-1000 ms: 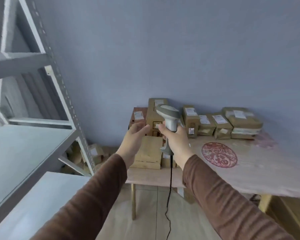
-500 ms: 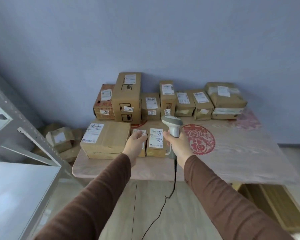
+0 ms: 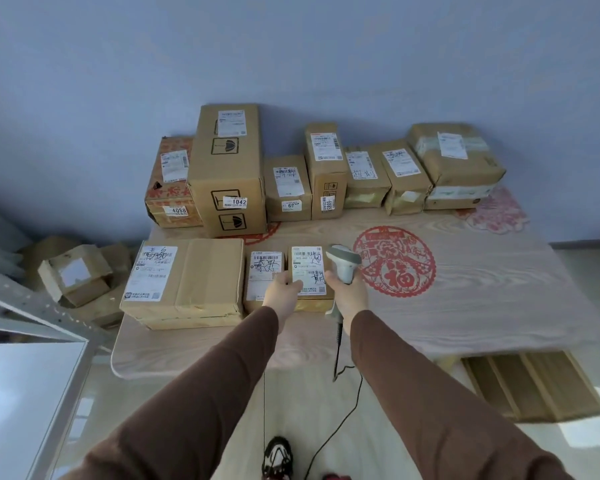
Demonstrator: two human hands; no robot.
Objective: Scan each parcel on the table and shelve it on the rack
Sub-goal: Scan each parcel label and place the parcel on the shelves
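Note:
Two small brown parcels lie side by side at the front of the wooden table (image 3: 482,306). My left hand (image 3: 282,294) grips the right small parcel (image 3: 309,265), thumb on its white label, fingers down its left side against the left small parcel (image 3: 264,275). My right hand (image 3: 347,299) holds a grey corded scanner (image 3: 343,263) just right of that parcel, its head over the parcel's far right corner. A large flat parcel (image 3: 187,282) lies to the left. Several more labelled parcels (image 3: 229,171) stand in a row along the wall.
The grey metal rack (image 3: 32,303) stands at the left, with one white shelf (image 3: 25,382) low beside the table. Loose boxes (image 3: 73,275) lie on the floor under it. A wooden crate (image 3: 534,386) sits on the floor at the right. The scanner cable (image 3: 340,420) hangs to the floor.
My view has swung from the rack down onto the table. My left hand reached the right small parcel and took hold of it; the scanner came down beside it.

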